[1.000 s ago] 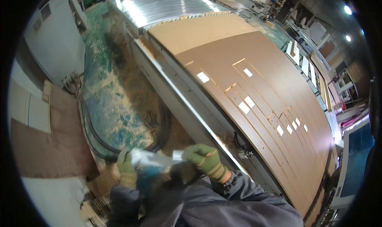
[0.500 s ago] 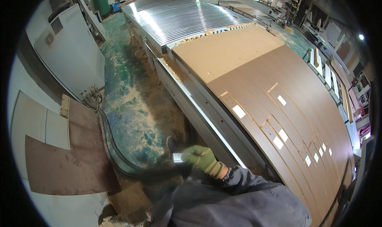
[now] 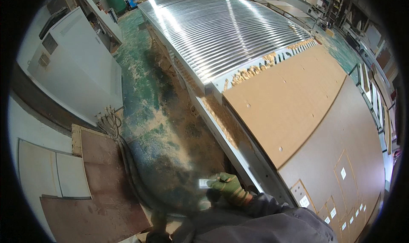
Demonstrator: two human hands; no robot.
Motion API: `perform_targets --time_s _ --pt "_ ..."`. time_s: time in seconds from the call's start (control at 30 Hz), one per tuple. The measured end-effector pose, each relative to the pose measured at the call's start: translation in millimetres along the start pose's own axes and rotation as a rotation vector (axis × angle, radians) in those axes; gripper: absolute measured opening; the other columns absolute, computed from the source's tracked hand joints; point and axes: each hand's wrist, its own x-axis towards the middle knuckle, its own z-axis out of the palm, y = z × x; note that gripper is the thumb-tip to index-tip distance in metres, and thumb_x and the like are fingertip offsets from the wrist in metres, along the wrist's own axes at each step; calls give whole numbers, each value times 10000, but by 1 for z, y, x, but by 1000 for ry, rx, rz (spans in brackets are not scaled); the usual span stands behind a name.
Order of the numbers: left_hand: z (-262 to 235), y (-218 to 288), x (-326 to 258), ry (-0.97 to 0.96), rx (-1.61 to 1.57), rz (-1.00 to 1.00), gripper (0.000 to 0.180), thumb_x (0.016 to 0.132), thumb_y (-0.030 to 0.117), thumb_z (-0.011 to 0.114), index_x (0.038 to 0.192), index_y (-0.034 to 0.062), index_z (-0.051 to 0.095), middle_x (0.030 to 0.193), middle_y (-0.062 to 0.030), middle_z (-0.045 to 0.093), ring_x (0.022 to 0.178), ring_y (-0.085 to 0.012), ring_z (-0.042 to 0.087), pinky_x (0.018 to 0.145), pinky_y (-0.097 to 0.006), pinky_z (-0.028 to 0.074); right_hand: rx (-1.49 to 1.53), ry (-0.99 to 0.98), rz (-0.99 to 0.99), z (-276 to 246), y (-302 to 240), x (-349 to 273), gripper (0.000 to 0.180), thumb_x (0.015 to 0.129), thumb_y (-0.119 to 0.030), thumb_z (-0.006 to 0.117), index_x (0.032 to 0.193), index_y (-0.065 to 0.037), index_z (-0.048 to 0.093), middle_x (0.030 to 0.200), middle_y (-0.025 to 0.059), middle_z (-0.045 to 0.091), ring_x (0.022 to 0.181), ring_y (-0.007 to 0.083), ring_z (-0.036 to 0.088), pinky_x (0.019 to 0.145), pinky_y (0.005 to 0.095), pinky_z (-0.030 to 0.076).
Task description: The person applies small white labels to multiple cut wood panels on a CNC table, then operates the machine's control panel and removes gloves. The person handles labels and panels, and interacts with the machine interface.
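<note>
My right hand [image 3: 231,189], in a green knitted glove and a dark grey sleeve, is closed on a small white label [image 3: 206,183] that sticks out to the left past its fingertips. Beside the hand, to the right, runs the metal side rail of a long machine table. On that table lies a large brown panel [image 3: 328,151], cut with several rectangular outlines. White labels [image 3: 304,201] are stuck on several of these pieces. My left hand does not show.
A tan board [image 3: 279,111] lies beyond the brown panel, followed by a shiny ribbed metal bed [image 3: 230,30] with wood chips [image 3: 249,72] at its edge. Left are a grey cabinet [image 3: 81,64], black cables [image 3: 128,166], a brown sheet [image 3: 96,217] and a dusty green floor [image 3: 147,115].
The view has shifted, so the labelled panel sits lower and further right, and the ribbed bed appears larger. My right hand still holds the label, now slightly lower and to the right in the picture.
</note>
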Motion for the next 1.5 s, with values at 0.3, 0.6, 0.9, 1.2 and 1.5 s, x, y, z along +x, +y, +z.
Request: perform_targets --time_s 0.3,0.6,0.9,1.2,1.5 --pt "-26 196 176 -77 261 413 339 966 270 650 1194 20 659 1145 -237 681 970 -405 656 826 -482 528 -108 244 -144 -4 -68 58 141 900 -81 769 1017 -4 752 934 58 752 816 88 666 723 244 531" --pt "15 430 385 -348 -92 795 441 1028 191 608 1404 -31 549 1398 -183 572 1258 -316 566 1043 -403 490 -183 561 -293 7 -132 78 177 926 -153 769 1063 -41 755 977 60 766 896 108 695 795 273 572" --pt "182 672 440 -564 -187 1535 427 1025 184 610 1381 -48 576 1368 -210 620 1243 -333 599 1068 -437 463 109 1180 -515 5 -132 132 178 914 -105 737 1057 -4 710 921 62 739 841 106 677 763 291 559" --pt "225 702 412 -838 -207 1618 477 1046 229 604 1482 53 520 1443 -195 576 1322 -318 565 1070 -440 491 312 1602 -593 70 -95 107 217 882 -152 764 1056 -26 738 937 53 755 844 97 675 772 289 558" --pt "140 671 361 -669 -438 1648 448 1048 204 601 1444 4 542 1378 -204 617 1262 -285 604 1045 -389 517 5 1701 -484 150 -31 85 208 920 -164 735 1107 -72 735 1033 62 720 947 160 691 812 310 572"
